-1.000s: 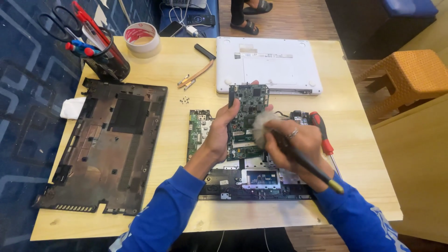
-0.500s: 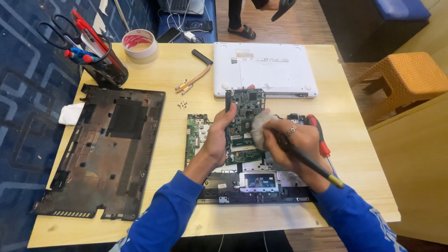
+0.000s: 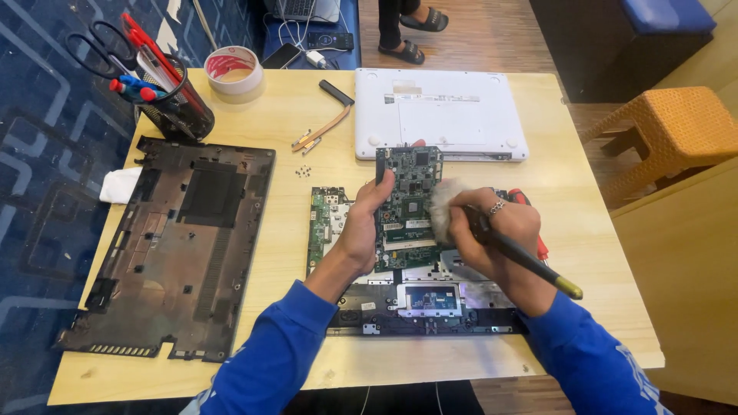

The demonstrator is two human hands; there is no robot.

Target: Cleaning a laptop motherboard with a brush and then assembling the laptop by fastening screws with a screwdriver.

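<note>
1. The left hand (image 3: 367, 223) had its grip clamped on a green circuit board (image 3: 409, 201), held up over the open laptop base (image 3: 419, 300).
2. The right hand (image 3: 496, 234) was closed around a brush (image 3: 492, 242), its soft tip touching the board.
3. A white laptop (image 3: 440, 114) lay behind on the tabletop (image 3: 307, 346).

The left hand (image 3: 363, 230) holds a green circuit board (image 3: 409, 206) tilted up above an opened laptop base (image 3: 419, 296), fingers wrapped around its left edge. The right hand (image 3: 496, 234) grips a dark-handled brush (image 3: 516, 253) — its pale bristles touch the board's right side. On the wooden tabletop (image 3: 592, 230) lie a black bottom cover (image 3: 177, 246) to the left and a white laptop (image 3: 440, 111) just beyond the board.
</note>
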